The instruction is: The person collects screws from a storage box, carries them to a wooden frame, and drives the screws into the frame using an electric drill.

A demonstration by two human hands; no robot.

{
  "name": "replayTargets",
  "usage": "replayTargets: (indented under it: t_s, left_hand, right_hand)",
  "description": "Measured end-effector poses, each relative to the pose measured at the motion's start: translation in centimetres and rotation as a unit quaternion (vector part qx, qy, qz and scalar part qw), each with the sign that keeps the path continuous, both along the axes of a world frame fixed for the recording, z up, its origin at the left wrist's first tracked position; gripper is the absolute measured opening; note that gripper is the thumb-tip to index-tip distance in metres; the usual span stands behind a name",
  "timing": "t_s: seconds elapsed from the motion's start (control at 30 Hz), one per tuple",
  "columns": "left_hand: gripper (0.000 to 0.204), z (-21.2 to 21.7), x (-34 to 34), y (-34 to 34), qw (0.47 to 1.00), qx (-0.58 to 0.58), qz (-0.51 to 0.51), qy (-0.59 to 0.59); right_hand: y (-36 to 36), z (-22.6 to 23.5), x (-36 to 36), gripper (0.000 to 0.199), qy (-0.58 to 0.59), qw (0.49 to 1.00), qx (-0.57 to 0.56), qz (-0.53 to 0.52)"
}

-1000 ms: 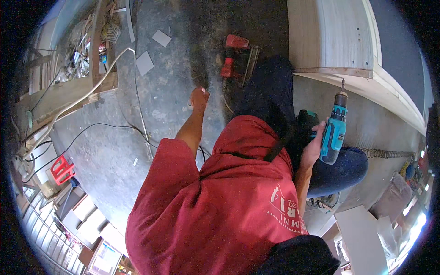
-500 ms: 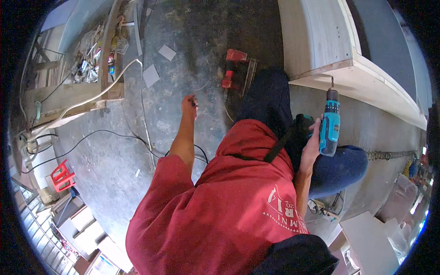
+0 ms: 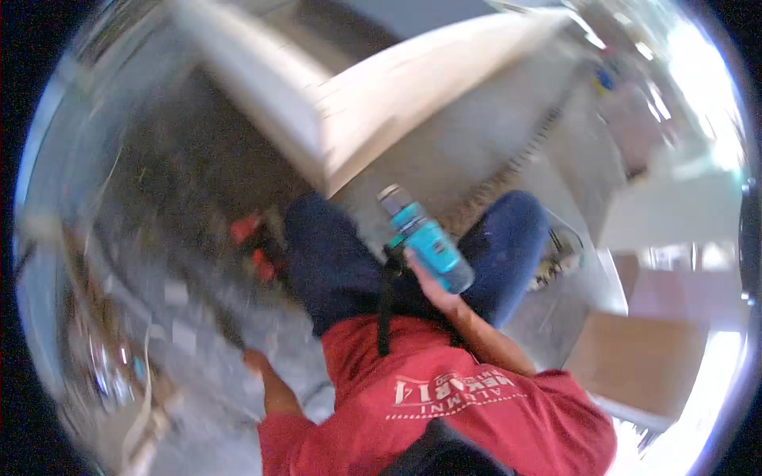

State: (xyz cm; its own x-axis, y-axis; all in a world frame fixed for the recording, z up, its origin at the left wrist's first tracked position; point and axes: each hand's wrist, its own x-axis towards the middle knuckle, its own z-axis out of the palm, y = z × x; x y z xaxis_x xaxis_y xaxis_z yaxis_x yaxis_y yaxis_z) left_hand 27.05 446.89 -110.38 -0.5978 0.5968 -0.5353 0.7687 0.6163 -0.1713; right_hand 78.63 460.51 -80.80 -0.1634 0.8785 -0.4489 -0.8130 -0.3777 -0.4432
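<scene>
My right hand [image 3: 429,282] is wrapped round the grip of a teal and black cordless drill [image 3: 435,247], which lies above my lap and points up and left. Its chuck is apart from the pale wooden panels [image 3: 381,111], joined at a corner beyond my knees. Blur hides whether a bit sits in the chuck. Low over the floor on the left, my left hand [image 3: 255,362] looks closed. Something dark shows by its fingers, too smeared to name.
A red tool [image 3: 262,264] lies on the floor left of my knee. At the right stand a brown cardboard box [image 3: 635,361] and pale boards [image 3: 667,210]. A coiled hose [image 3: 516,166] runs behind my right knee. Timber and clutter [image 3: 119,357] lie far left.
My view has swung right, so most things appear shifted left and blurred. The drill has come away from the wooden panel and tilted left, still in my right hand.
</scene>
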Motion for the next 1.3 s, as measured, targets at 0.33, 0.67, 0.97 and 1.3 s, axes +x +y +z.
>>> replayTargets:
  t_s: [0.33, 0.67, 0.97, 1.3]
  left_hand:
    - [0.008, 2.5, -1.9, 1.4, 0.93, 0.131, 0.271, -0.212]
    - [0.011, 21.3, 8.2, 18.3, 0.449, 0.347, 0.368, -0.736]
    - [0.012, 44.5, 28.1, 25.3, 0.381, 0.205, 0.172, -0.885]
    - [0.006, 61.7, 37.6, 27.1, 0.693, 0.121, 0.126, -0.699]
  right_hand:
    - [-2.3, 2.1, -0.8, 0.043, 0.139, 0.974, 0.072, -0.166]
    - [2.6, 16.6, 1.0, 0.023, -0.392, 0.9, 0.088, -0.171]
    - [7.3, 16.6, 3.4, 0.031, -0.179, 0.967, 0.06, -0.171]
    - [7.5, 26.2, 7.9, 0.026, -0.183, 0.973, -0.007, -0.138]
